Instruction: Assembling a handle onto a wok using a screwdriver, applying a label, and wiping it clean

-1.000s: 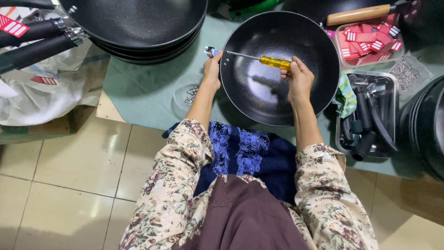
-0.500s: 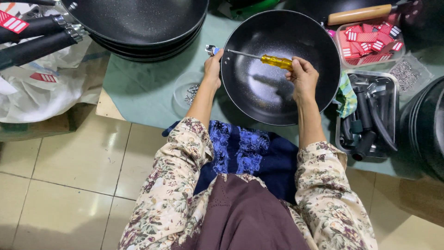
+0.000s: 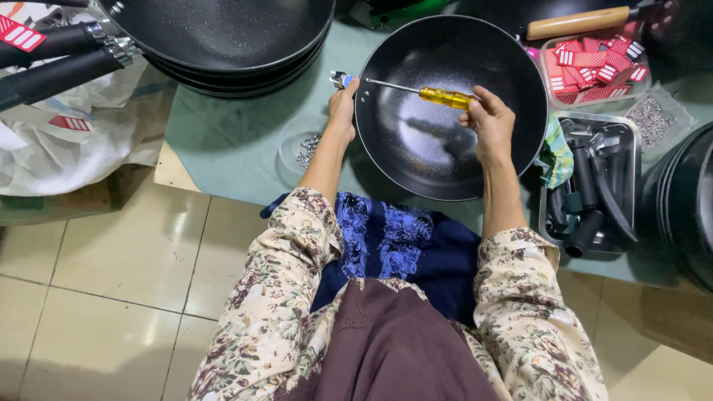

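Screwdriver (image 3: 438, 94) with a yellow handle lies across the mouth of a black pan (image 3: 453, 141), its thin metal shaft running leftward to a small fitting at the pan's rim (image 3: 340, 78). The right hand (image 3: 490, 122) is closed around the yellow handle, fingers curled over its end, the hand hovering above the pan's inner surface. The left hand (image 3: 343, 111) grips the pan's left rim just below the fitting, fingers wrapped over the edge and narrowly closed on it; how the thumb sits is hidden behind the rim. The pan rests on the green-covered counter (image 3: 223, 141), directly in front of the person's lap.

Just left of the left forearm sits a clear round dish of small screws (image 3: 304, 145). Farther up and left, a stack of black pans (image 3: 223, 37) rests on the counter, their black handles (image 3: 59, 56) sticking out toward a heap of white plastic bags (image 3: 67, 141).

To the right of the held pan, a metal tray (image 3: 594, 186) holds loose black handles, with a green cloth (image 3: 555, 152) between tray and pan. Above it, a clear tub of red tags (image 3: 594, 63) sits near a wooden-handled pan (image 3: 579, 21), and a small bag of screws (image 3: 652, 119) lies beside the tub. Another dark pan's edge (image 3: 687, 200) shows at far right.
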